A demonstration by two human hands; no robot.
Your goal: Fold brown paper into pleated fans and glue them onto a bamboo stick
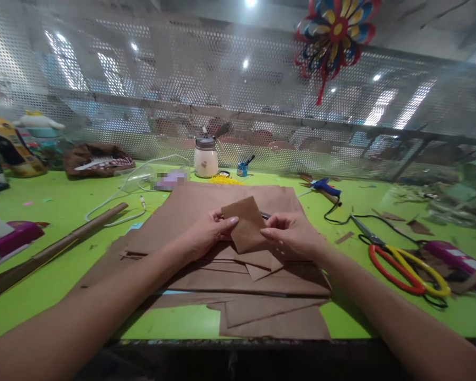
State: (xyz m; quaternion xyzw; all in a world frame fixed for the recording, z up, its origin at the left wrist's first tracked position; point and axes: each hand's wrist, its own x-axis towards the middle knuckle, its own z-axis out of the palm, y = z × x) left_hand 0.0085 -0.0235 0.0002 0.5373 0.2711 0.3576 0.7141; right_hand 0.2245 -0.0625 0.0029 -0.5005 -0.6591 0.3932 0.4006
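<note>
A small squarish piece of brown paper [246, 225] is held up, tilted, between my two hands. My left hand [212, 230] pinches its left side, thumb on the near face. At its right edge, my right hand [286, 230] closes thumb and fingers on the paper. A thin dark object [265, 215] shows beside the right fingers; I cannot tell whether they hold it. Beneath both hands lies a stack of large brown paper sheets [190, 211]. Smaller brown paper pieces [257, 264] rest on the stack just below the held piece.
Scissors [404, 267] with red and yellow handles lie at right, near a blue glue gun [327, 188] and its black cord. A rolled paper tube [55, 248] lies left. A jar [206, 159] stands at the back before the perforated screen [143, 116]. A pinwheel [338, 29] hangs above.
</note>
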